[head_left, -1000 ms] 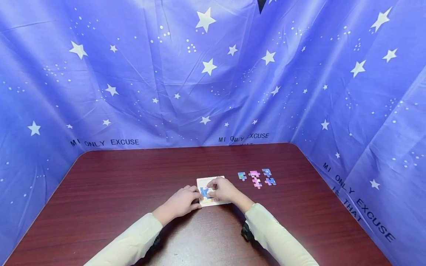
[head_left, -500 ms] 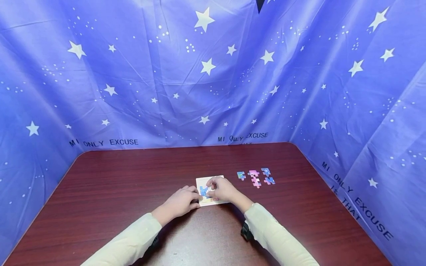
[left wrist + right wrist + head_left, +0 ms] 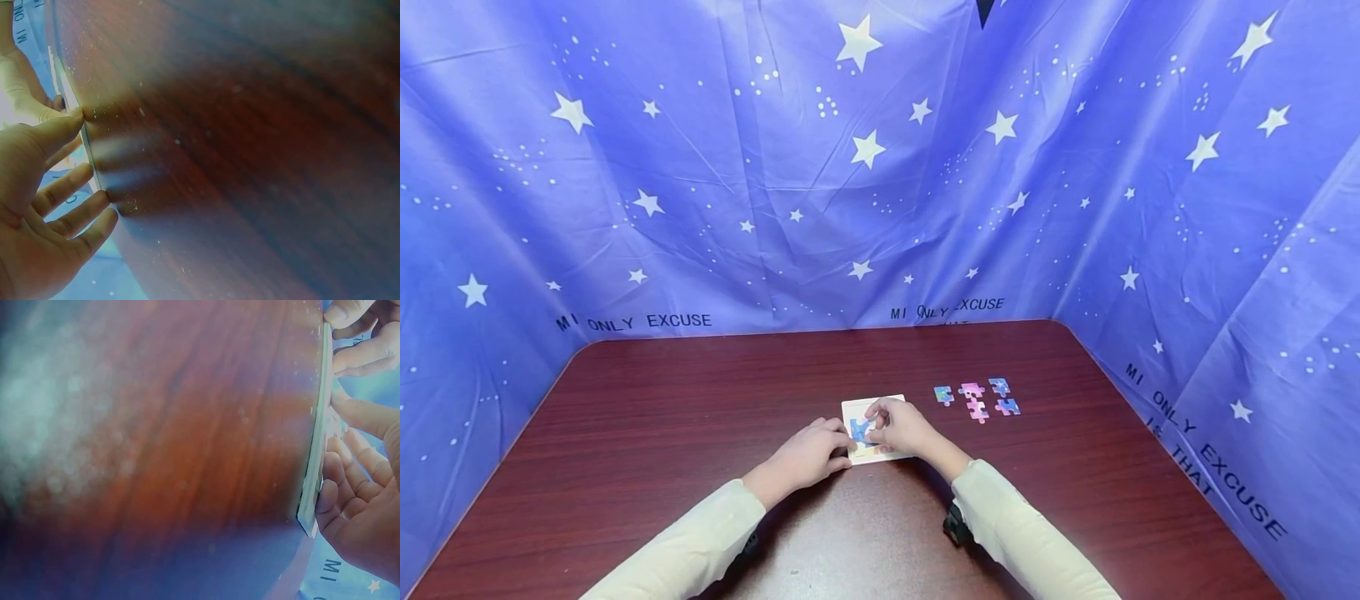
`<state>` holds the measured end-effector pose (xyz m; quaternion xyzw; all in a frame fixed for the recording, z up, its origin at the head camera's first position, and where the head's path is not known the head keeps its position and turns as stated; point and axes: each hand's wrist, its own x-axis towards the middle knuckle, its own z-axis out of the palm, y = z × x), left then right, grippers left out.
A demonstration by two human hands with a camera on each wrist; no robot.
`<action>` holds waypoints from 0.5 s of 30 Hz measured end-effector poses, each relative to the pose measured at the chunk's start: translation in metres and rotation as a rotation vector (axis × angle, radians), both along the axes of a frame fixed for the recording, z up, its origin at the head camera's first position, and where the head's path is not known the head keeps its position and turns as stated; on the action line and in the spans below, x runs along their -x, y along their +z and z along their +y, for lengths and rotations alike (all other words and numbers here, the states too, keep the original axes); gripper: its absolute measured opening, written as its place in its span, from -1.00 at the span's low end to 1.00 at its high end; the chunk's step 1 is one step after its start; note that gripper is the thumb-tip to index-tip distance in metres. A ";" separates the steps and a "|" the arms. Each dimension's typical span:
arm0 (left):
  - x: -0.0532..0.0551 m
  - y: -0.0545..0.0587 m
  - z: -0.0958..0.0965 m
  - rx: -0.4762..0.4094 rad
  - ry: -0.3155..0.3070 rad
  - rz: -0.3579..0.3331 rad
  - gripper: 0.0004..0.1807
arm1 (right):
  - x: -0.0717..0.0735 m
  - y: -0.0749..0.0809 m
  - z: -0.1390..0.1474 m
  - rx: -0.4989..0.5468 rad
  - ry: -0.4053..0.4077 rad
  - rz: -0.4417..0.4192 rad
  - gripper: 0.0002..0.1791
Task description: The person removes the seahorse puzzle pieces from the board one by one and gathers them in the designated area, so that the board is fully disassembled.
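Observation:
In the head view a white puzzle board (image 3: 891, 402) lies on the table, with a blue jigsaw piece (image 3: 858, 430) on its left part. My right hand (image 3: 904, 428) is over the board and pinches the blue piece between thumb and bent fingers; its lower fingers are curled in the right wrist view. At the board's left edge, my left hand (image 3: 811, 454) touches it with thumb and fairly straight fingers. The left wrist view shows the left thumb (image 3: 59, 131) and fingertips against the board's thin edge (image 3: 89, 150). The right hand hides much of the board's face.
Several loose jigsaw pieces lie right of the board, among them a green-blue one (image 3: 943, 396), a pink one (image 3: 977, 411) and a blue one (image 3: 1008, 407). The dark red wooden table (image 3: 700, 392) ends at a blue star-printed curtain (image 3: 805, 167).
Both hands keep nearly the same place at the board. The right fingers shift only slightly over the blue piece, and the loose pieces lie as before.

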<state>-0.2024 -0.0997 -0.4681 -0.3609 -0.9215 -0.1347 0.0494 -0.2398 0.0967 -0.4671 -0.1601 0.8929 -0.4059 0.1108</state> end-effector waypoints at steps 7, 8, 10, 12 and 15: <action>0.001 0.001 0.001 -0.002 0.000 -0.005 -0.81 | -0.001 0.003 -0.001 0.003 -0.005 0.009 -0.71; 0.001 0.001 0.001 -0.004 0.000 -0.006 -0.82 | -0.001 0.003 -0.001 0.005 -0.005 0.007 -0.71; 0.001 0.002 0.001 -0.013 -0.001 -0.012 -0.82 | -0.001 0.003 -0.001 0.022 -0.002 -0.004 -0.72; 0.001 0.003 0.001 -0.014 0.005 -0.020 -0.82 | -0.001 0.002 -0.001 0.038 0.007 -0.007 -0.74; 0.001 0.003 0.002 -0.017 0.009 -0.030 -0.82 | 0.000 0.000 0.002 0.054 0.017 -0.003 -0.78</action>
